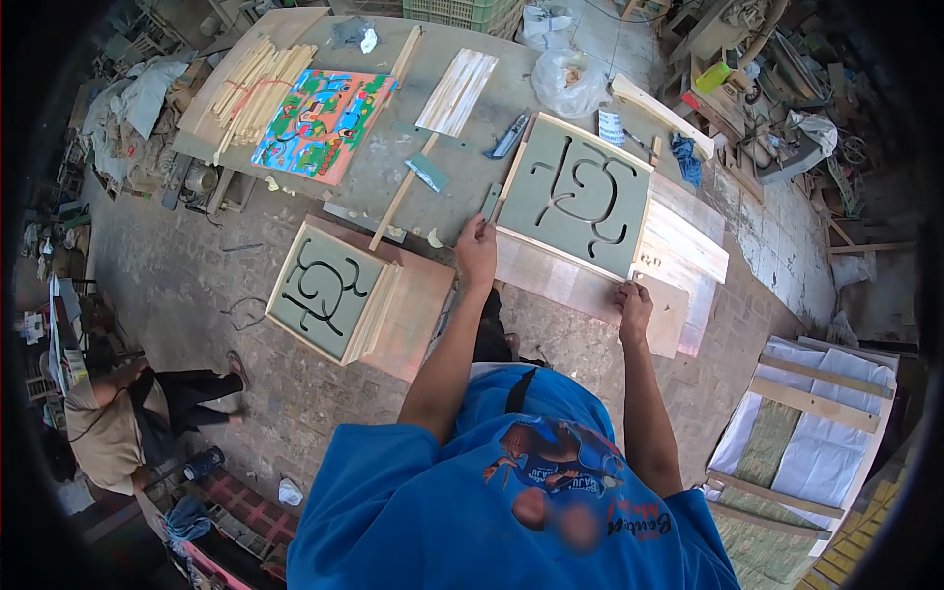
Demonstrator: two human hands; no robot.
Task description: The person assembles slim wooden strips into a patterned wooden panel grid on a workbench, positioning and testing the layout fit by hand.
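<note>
Left hand pinches flat tool; right hand curled at framed panel near-right corner, hold unclear. Brace panel steady.

On the workbench, near its near edge and toward the right, lies a framed panel with curved dark grooves. The person's left hand pinches a small flat grey piece beside the panel's left edge, and the right hand is at its near right corner. A box cutter rests just beyond the panel's far left corner. Toward the workbench's far left corner lie a bundle of wooden strips and a brightly coloured picture. A second grooved panel sits past the near edge, and another person is well apart at the left.
</note>
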